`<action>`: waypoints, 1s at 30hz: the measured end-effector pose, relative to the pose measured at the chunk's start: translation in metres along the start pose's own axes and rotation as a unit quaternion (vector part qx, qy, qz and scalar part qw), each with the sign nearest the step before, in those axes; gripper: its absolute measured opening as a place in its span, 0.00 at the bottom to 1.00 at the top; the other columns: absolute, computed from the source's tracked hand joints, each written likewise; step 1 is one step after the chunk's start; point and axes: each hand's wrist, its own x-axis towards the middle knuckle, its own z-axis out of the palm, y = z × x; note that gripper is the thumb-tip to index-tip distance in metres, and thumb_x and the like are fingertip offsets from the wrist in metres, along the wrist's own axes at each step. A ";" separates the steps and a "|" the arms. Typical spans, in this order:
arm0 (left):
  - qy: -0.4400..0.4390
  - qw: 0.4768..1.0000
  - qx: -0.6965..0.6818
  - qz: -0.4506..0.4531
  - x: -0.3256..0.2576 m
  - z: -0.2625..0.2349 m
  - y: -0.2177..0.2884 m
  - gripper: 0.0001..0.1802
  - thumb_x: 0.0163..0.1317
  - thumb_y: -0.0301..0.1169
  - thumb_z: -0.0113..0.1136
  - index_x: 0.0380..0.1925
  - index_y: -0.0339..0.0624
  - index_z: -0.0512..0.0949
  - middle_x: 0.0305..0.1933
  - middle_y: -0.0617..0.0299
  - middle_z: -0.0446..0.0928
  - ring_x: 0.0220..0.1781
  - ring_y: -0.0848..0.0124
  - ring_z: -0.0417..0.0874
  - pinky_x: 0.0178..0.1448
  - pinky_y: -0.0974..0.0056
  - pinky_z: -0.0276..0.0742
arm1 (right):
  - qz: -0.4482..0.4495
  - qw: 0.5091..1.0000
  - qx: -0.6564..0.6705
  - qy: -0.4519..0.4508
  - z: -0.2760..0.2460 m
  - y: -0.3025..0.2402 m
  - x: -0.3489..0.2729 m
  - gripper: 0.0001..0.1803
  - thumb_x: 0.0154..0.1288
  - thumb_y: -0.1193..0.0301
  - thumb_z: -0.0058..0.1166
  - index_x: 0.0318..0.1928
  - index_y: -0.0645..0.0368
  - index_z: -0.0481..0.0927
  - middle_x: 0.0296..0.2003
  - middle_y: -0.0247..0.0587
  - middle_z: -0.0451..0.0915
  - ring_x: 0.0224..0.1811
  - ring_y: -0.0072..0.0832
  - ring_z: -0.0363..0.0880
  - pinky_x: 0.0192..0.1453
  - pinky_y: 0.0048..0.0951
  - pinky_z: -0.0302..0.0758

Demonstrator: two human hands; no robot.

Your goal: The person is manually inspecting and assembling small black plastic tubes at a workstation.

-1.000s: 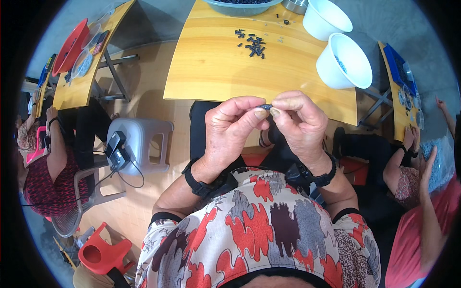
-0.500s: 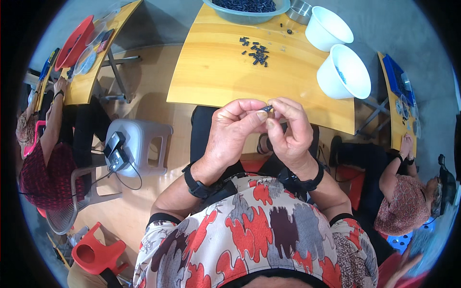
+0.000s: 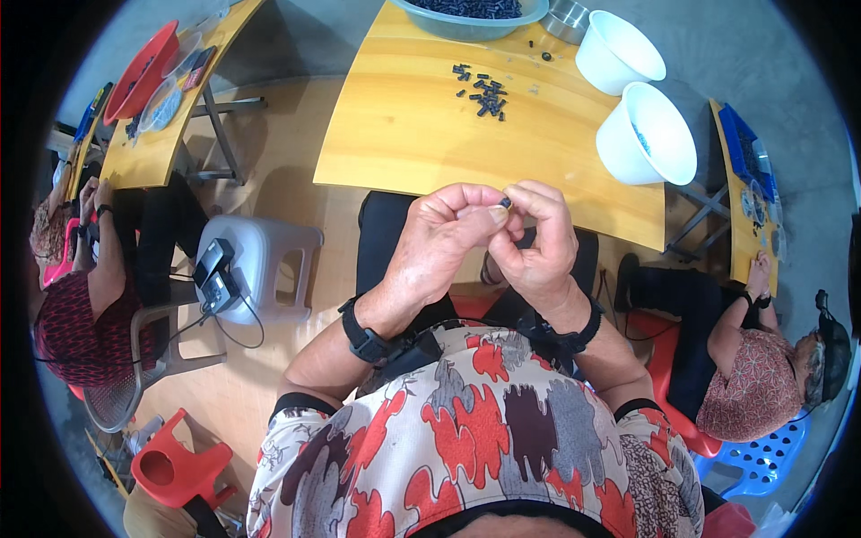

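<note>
A small black part [image 3: 506, 203], perhaps a plastic plug or sleeve, is pinched at the front edge of the table. My left hand [image 3: 437, 235] grips it between thumb and forefinger, and the fingertips of my right hand [image 3: 542, 238] close on it from the other side. Most of the part is hidden by the fingers. Beyond my hands, a loose pile of similar short black parts [image 3: 490, 97] lies on the wooden table [image 3: 404, 143].
At the far edge stand a wide translucent basin [image 3: 466, 32] full of dark parts and a metal bowl [image 3: 567, 21]. Two white tubs [image 3: 619, 54] stand to the right, the nearer holding small blue pieces [image 3: 642, 138]. A grey stool [image 3: 260, 260] is left; people sit at tables on both sides.
My fingers have shifted round the black part, and less of it shows now. My right fingers are more curled. The person on the left has brought their hands together.
</note>
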 end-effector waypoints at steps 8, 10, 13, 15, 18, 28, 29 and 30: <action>0.020 1.000 0.004 0.010 0.004 0.004 0.001 0.06 0.60 0.22 0.54 0.36 0.31 0.76 0.31 0.55 0.80 0.33 0.73 0.81 0.40 0.70 0.79 | -0.009 1.000 -0.014 0.023 0.007 0.004 0.003 0.19 0.46 0.82 0.62 0.42 0.63 0.74 0.39 0.46 0.76 0.31 0.27 0.78 0.31 0.22 0.77; 0.023 1.000 -0.001 0.019 0.005 0.002 -0.003 0.06 0.60 0.22 0.54 0.36 0.31 0.77 0.31 0.56 0.80 0.33 0.73 0.81 0.40 0.70 0.79 | 0.005 0.999 0.034 0.029 0.009 0.006 0.002 0.18 0.46 0.82 0.61 0.41 0.63 0.74 0.38 0.45 0.77 0.29 0.25 0.77 0.30 0.21 0.76; 0.046 0.999 0.000 0.025 0.012 -0.004 -0.011 0.05 0.61 0.22 0.54 0.35 0.32 0.77 0.31 0.56 0.80 0.33 0.73 0.81 0.39 0.71 0.79 | 0.057 0.995 0.084 0.018 0.017 0.020 -0.013 0.18 0.47 0.83 0.61 0.41 0.62 0.74 0.37 0.44 0.77 0.28 0.23 0.76 0.29 0.20 0.75; 0.028 0.999 0.003 0.029 0.013 -0.007 -0.012 0.05 0.61 0.23 0.54 0.35 0.32 0.76 0.31 0.57 0.80 0.33 0.74 0.81 0.40 0.70 0.79 | 0.061 0.994 0.086 0.026 0.017 0.020 -0.011 0.18 0.46 0.83 0.61 0.40 0.61 0.74 0.36 0.42 0.77 0.28 0.22 0.75 0.30 0.20 0.75; 0.030 0.999 0.003 0.036 0.012 -0.005 -0.008 0.06 0.62 0.23 0.53 0.38 0.32 0.76 0.33 0.56 0.80 0.35 0.73 0.82 0.43 0.69 0.80 | 0.075 0.993 0.086 -0.003 0.008 0.014 -0.002 0.19 0.46 0.83 0.61 0.42 0.62 0.74 0.35 0.41 0.78 0.28 0.22 0.76 0.33 0.20 0.75; -0.006 0.996 0.039 0.082 0.010 0.004 -0.007 0.12 0.64 0.24 0.51 0.47 0.32 0.73 0.41 0.52 0.79 0.43 0.66 0.82 0.48 0.64 0.80 | 0.064 0.997 0.040 0.026 0.000 0.015 0.003 0.20 0.46 0.82 0.64 0.43 0.62 0.76 0.34 0.40 0.79 0.32 0.24 0.79 0.35 0.21 0.76; -0.001 0.996 0.048 0.081 0.010 0.005 -0.006 0.12 0.64 0.24 0.50 0.47 0.31 0.73 0.42 0.51 0.79 0.43 0.66 0.82 0.49 0.64 0.80 | 0.046 0.998 0.020 0.029 0.001 0.014 0.004 0.20 0.46 0.82 0.64 0.43 0.62 0.76 0.34 0.41 0.79 0.31 0.24 0.79 0.34 0.22 0.76; 0.004 0.995 0.057 0.080 0.009 0.006 -0.005 0.13 0.65 0.23 0.49 0.48 0.31 0.72 0.42 0.51 0.79 0.43 0.65 0.82 0.49 0.64 0.80 | 0.045 0.998 0.020 0.029 0.000 0.014 0.006 0.20 0.46 0.82 0.64 0.43 0.62 0.76 0.34 0.41 0.79 0.31 0.24 0.79 0.34 0.22 0.76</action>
